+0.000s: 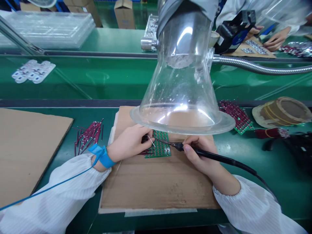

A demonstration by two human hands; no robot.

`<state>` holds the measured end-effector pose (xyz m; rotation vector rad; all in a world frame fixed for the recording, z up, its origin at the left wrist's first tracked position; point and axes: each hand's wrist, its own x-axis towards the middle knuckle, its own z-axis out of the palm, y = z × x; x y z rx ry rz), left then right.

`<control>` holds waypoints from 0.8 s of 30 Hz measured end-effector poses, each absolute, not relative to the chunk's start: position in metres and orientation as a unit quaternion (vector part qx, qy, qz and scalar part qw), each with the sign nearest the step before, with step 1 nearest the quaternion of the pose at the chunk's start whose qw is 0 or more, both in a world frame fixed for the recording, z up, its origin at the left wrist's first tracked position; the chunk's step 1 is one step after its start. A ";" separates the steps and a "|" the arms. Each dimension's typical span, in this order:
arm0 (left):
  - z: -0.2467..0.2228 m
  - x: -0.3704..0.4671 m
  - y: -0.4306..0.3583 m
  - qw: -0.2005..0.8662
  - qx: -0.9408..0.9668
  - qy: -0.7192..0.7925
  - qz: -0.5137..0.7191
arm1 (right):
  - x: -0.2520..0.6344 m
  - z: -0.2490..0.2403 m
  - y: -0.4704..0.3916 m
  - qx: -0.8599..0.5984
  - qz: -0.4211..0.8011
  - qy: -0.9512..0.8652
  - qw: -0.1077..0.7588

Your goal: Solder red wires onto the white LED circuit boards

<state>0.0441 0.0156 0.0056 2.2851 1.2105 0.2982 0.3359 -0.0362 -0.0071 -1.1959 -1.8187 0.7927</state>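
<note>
A green circuit board with rows of small solder pads lies on a brown cardboard sheet. My right hand is closed around the black handle of a soldering iron, whose tip points left over the board. At the board's left edge, my left hand is closed with a thin silvery solder wire sticking out from its fingers near the iron's tip. Something dark shows between those fingers, too hidden to name. Dark red wires come out from under this hand at the board.
A clear fume hood hangs low over the board. Loose red wires lie left; wired boards, a tape-like roll and a wire bundle lie right. Across the bench, a co-worker's hands handle white boards.
</note>
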 end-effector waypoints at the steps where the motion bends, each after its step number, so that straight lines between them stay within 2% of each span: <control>1: 0.005 0.044 0.016 0.264 0.847 0.448 0.111 | 0.335 -0.006 -0.036 -0.473 0.312 -0.721 0.399; 8: 0.004 0.044 0.015 0.266 0.844 0.452 0.114 | 0.336 -0.008 -0.038 -0.474 0.323 -0.714 0.401; 14: 0.004 0.045 0.015 0.269 0.844 0.449 0.115 | 0.342 -0.019 -0.038 -0.471 0.359 -0.677 0.437; 24: 0.001 0.045 0.015 0.270 0.836 0.457 0.137 | 0.337 -0.010 -0.035 -0.482 0.331 -0.707 0.397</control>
